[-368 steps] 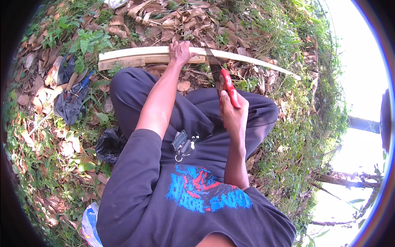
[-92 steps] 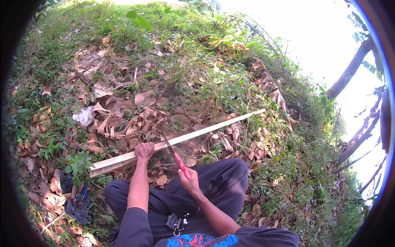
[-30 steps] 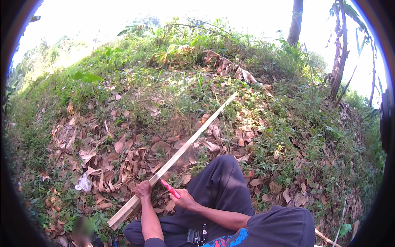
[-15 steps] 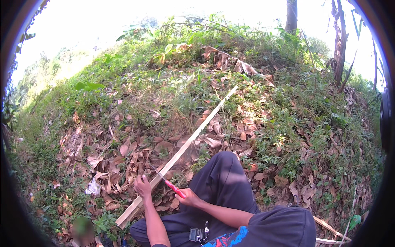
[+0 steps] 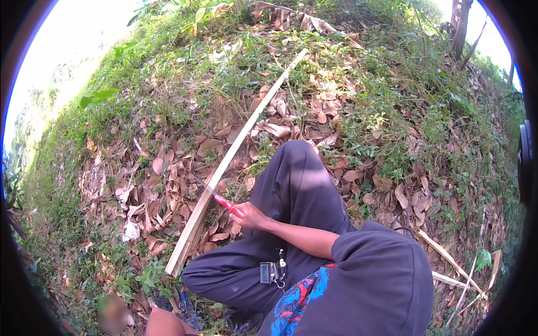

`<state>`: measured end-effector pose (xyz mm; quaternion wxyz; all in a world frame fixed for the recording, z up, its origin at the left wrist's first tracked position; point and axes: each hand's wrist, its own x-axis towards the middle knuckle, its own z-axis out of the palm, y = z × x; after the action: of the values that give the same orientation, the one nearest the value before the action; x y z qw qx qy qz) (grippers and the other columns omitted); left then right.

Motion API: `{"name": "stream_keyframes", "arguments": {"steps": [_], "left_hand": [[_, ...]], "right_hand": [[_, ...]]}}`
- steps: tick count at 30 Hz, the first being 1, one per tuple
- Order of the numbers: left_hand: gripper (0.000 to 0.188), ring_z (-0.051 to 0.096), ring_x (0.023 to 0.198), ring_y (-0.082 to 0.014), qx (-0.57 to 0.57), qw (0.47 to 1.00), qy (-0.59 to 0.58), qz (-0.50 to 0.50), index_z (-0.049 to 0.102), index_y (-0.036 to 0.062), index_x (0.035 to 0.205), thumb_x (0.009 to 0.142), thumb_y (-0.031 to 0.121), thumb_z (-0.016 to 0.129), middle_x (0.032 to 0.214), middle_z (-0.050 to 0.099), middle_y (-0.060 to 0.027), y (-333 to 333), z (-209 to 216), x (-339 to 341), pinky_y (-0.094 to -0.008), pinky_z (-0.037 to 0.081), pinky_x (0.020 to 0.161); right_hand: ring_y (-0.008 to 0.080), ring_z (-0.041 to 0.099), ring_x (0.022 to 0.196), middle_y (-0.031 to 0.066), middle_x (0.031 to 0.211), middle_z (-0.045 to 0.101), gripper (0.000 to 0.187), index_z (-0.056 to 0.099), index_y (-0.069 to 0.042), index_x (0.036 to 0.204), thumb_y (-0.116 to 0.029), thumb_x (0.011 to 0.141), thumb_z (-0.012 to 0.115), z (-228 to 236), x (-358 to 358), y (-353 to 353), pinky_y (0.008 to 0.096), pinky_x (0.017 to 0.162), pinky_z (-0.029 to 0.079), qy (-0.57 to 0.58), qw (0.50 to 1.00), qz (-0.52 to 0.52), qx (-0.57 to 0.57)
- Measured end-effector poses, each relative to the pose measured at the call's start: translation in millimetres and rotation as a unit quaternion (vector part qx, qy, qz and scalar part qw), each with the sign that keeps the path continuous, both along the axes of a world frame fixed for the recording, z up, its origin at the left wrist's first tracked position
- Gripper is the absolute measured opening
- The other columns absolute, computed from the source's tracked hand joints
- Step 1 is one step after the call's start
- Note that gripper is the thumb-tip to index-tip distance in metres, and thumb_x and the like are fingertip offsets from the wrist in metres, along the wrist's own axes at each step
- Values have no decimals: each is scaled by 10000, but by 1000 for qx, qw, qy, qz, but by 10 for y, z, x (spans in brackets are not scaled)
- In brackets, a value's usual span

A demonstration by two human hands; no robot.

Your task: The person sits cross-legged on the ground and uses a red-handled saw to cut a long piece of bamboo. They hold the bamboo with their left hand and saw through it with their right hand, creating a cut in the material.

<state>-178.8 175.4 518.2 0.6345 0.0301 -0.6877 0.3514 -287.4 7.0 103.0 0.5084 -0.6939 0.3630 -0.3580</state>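
Observation:
My right hand (image 5: pixel 252 217) is closed around the red handle of a knife (image 5: pixel 228 206) above my bent leg. The thin blade lies across a long pale strip of wood (image 5: pixel 245 133), which runs diagonally from beside my left shin up the slope. At its lower end the strip looks split or doubled, with a second pale edge alongside. Only part of my left arm (image 5: pixel 168 325) shows at the bottom edge, left of my knee. My left hand itself is out of sight, and the strip's lower end has no hand on it.
Dry brown leaves (image 5: pixel 210 148) and green weeds cover the sloping ground. More pale wood pieces (image 5: pixel 448 278) lie to the right behind me. A small dark device with a keyring (image 5: pixel 269 273) rests on my lap. Tree trunks (image 5: pixel 460 25) stand at the upper right.
My left hand has let go of the strip and moved down and back, out of view. My right hand still holds the knife across the strip. The view has tilted downward.

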Motion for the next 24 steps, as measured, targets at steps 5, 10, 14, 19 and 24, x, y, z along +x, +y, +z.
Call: {"name": "stream_keyframes", "arguments": {"steps": [5,10,14,19,24], "left_hand": [[314,341,455,-60,42,998,-20,-30,520,111,965,982,396,388,634,343,28,10,-137,14,-229,292,446],[297,327,458,-64,65,997,-28,-43,533,85,965,971,346,393,623,358,24,-29,-233,23,-234,281,458],[283,317,459,-67,84,995,-31,-51,543,64,965,963,306,397,614,370,21,-29,-302,69,-238,273,468],[268,303,462,-72,98,993,-33,-58,556,37,964,951,257,402,603,385,18,-33,-384,133,-242,263,480],[255,290,464,-76,114,991,-23,-69,569,11,964,940,207,407,592,400,14,85,-484,366,-247,252,492]], "right_hand": [[235,421,473,142,537,456,282,529,16,743,-207,877,638,94,-32,27,423,529,390,4,1000,-8,19],[213,415,482,139,538,452,271,541,18,756,-206,874,637,67,-36,-9,414,528,395,10,1000,-1,17],[216,430,484,146,547,469,258,562,22,772,-203,873,638,59,-26,39,407,532,406,-1,999,-1,35],[211,445,484,140,547,479,243,573,20,784,-196,874,639,53,-10,4,391,530,411,-9,1000,-3,7],[220,437,474,149,545,477,237,562,17,778,-187,869,643,46,-79,-4,400,520,410,-6,1000,4,20]]}}
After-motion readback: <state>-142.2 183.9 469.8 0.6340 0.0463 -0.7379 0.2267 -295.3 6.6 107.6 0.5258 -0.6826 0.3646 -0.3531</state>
